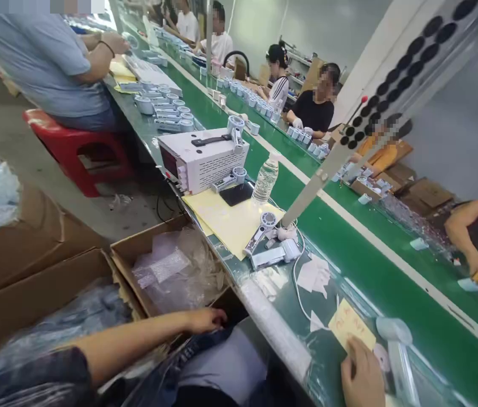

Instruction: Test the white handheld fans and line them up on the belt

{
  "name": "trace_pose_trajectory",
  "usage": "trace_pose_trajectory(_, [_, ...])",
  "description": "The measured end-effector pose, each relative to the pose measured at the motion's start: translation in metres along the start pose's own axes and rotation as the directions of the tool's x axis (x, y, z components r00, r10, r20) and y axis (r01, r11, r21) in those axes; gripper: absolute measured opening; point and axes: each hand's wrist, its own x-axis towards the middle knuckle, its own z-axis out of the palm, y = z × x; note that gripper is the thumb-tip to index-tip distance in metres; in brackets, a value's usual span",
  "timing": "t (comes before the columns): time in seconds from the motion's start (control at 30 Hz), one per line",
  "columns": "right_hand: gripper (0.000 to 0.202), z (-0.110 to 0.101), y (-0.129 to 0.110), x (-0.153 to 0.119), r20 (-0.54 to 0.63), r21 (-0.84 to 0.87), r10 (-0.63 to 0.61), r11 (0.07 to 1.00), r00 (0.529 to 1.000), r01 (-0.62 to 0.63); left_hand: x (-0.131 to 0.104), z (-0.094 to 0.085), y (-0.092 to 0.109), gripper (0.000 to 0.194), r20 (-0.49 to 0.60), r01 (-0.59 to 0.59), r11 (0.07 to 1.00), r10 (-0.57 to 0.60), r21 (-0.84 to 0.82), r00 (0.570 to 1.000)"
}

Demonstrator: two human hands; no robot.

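Note:
My right hand (363,373) is at the table's near right edge, its fingers closed on the lower edge of a yellow paper note (351,322) with red handwriting. Beside that hand lie a white handheld fan (400,350) and a roll of tape (381,357), partly covered. My left hand (207,320) hangs low over my lap, next to an open carton (137,249) of clear plastic bags. Its fingers are curled in, and nothing shows in them. Farther up the table, another handheld fan (256,240) lies by a white fan part (276,254).
A white power supply box (205,155), a water bottle (265,180), a phone (237,194) and yellow sheets (217,217) occupy the table. A slanted metal post (307,198) and white cable (295,277) stand near. The green conveyor (349,243) runs alongside; several people work around it.

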Motion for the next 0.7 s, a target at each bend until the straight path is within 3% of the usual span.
trace_pose_trajectory(0.07, [0.029,0.008,-0.002,-0.009,-0.011,-0.017,0.01,1.0,1.0,-0.01,-0.032,-0.042,-0.002,0.035,0.135,0.024,0.999,-0.027,0.028,0.991])
trace_pose_trajectory(0.13, [0.029,0.011,-0.003,-0.009,-0.013,-0.038,-0.011,0.999,1.0,0.01,-0.052,-0.084,0.016,0.039,0.123,-0.011,0.999,0.007,0.034,0.992])
trace_pose_trajectory(0.17, [0.029,0.011,-0.004,-0.007,-0.018,-0.047,-0.029,0.999,0.999,0.028,-0.056,-0.099,0.031,0.04,-0.005,-0.072,0.997,0.072,0.033,0.997])
trace_pose_trajectory(0.2, [0.029,0.011,-0.005,-0.005,-0.026,-0.056,-0.042,0.998,0.999,0.04,-0.054,-0.108,0.049,0.039,-0.237,-0.136,0.989,0.146,0.058,0.96])
trace_pose_trajectory(0.23, [0.028,0.01,-0.007,-0.004,-0.033,-0.064,-0.048,0.997,0.998,0.046,-0.047,-0.11,0.069,0.039,-0.496,-0.183,0.978,0.21,0.104,0.843])
trace_pose_trajectory(0.27, [0.028,0.009,-0.01,-0.003,-0.037,-0.071,-0.049,0.996,0.998,0.046,-0.035,-0.105,0.089,0.039,-0.688,-0.2,0.966,0.255,0.161,0.679])
trace_pose_trajectory(0.3, [0.028,0.008,-0.012,-0.002,-0.036,-0.076,-0.046,0.996,0.998,0.043,-0.021,-0.095,0.108,0.038,-0.804,-0.178,0.958,0.286,0.226,0.521])
trace_pose_trajectory(0.33, [0.029,0.007,-0.015,-0.002,-0.03,-0.078,-0.043,0.996,0.999,0.04,-0.004,-0.083,0.125,0.034,-0.837,-0.126,0.949,0.315,0.29,0.447])
trace_pose_trajectory(0.37, [0.029,0.006,-0.019,-0.003,-0.026,-0.078,-0.042,0.996,0.999,0.04,0.012,-0.069,0.138,0.032,-0.829,-0.071,0.936,0.339,0.345,0.445])
trace_pose_trajectory(0.43, [0.03,0.003,-0.025,-0.005,-0.023,-0.071,-0.038,0.997,0.999,0.036,0.041,-0.045,0.154,0.045,-0.751,0.007,0.889,0.384,0.459,0.538])
trace_pose_trajectory(0.5, [0.032,0.001,-0.03,-0.009,-0.028,-0.052,-0.022,0.998,0.999,0.021,0.06,-0.033,0.153,0.051,-0.709,0.059,0.846,0.405,0.531,0.577])
trace_pose_trajectory(0.6, [0.036,0.006,-0.033,-0.022,-0.034,-0.013,-0.002,1.0,0.999,0.002,0.067,-0.033,0.138,0.043,-0.733,0.128,0.811,0.433,0.571,0.524])
trace_pose_trajectory(0.7, [0.044,0.021,-0.032,-0.041,-0.055,0.021,-0.057,0.998,0.997,0.058,0.062,-0.037,0.125,0.039,-0.767,0.219,0.786,0.431,0.578,0.476])
